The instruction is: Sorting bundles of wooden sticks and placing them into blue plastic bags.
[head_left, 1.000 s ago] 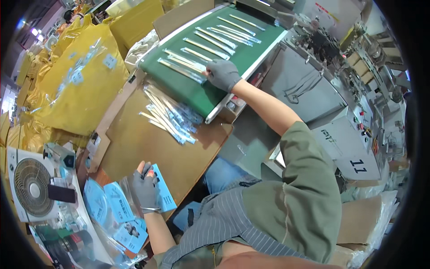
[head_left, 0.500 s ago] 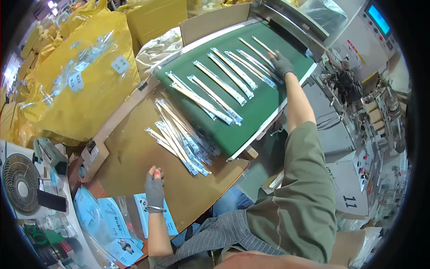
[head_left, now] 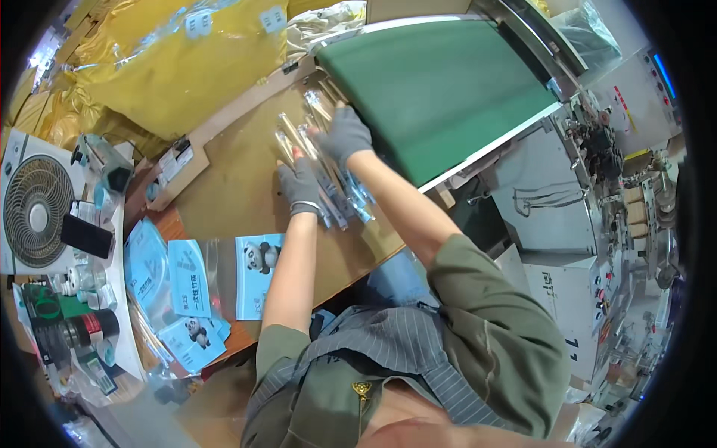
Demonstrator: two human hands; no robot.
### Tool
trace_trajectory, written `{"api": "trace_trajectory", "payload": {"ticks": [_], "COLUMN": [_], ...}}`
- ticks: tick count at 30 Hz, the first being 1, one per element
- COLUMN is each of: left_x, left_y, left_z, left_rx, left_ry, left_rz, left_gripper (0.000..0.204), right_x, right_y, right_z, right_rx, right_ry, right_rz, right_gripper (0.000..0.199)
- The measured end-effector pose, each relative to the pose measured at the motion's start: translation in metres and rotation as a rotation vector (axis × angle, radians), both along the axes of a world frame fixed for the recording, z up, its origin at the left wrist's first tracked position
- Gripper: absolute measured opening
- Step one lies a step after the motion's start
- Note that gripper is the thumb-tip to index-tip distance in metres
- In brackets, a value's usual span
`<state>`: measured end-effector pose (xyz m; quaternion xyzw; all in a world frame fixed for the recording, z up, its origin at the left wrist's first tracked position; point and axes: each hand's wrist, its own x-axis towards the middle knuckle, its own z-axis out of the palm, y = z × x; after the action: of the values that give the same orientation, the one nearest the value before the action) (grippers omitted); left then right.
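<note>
A loose pile of wrapped chopsticks (head_left: 328, 196) in clear and blue sleeves lies on the brown tabletop beside the green conveyor belt. My left hand (head_left: 299, 181), in a grey glove with bare fingertips, closes around the pile's left side. From the right, my right hand (head_left: 346, 136), gloved the same way, curls over the upper part of the pile. The sticks are squeezed between both hands, and some fingers are hidden among them. A few more sticks (head_left: 331, 91) lie by the belt's near left edge. Motion blurs the pile slightly.
The green conveyor belt (head_left: 441, 82) slopes away at the upper right. Blue panda-printed bags (head_left: 187, 280) lie at the table's left. Beyond them are a fan (head_left: 37, 213) and a dark phone (head_left: 87, 236). A big yellow sack (head_left: 187, 75) stands behind; machinery (head_left: 556, 187) fills the right.
My right hand has come back from the belt's far end to the pile, and the sticks on the belt are gone from it. My left hand has moved up onto the pile. The view has shifted.
</note>
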<state>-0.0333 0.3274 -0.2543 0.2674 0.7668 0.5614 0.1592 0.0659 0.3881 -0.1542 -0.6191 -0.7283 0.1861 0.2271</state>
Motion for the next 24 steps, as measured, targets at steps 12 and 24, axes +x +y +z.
{"api": "trace_trajectory", "payload": {"ticks": [12, 24], "left_x": [-0.052, -0.041], "left_y": [-0.042, -0.124], "left_z": [0.051, 0.145], "left_rx": [-0.069, 0.343], "left_ry": [-0.766, -0.122], "left_rz": [-0.407, -0.92], "left_gripper": [0.063, 0.064], "right_x": [-0.021, 0.033], "right_y": [-0.047, -0.107], "right_z": [-0.017, 0.06], "right_rx": [-0.951, -0.249], "right_ry": [1.052, 0.92], "right_rz": [0.172, 0.822], "right_gripper": [0.038, 0.111]}}
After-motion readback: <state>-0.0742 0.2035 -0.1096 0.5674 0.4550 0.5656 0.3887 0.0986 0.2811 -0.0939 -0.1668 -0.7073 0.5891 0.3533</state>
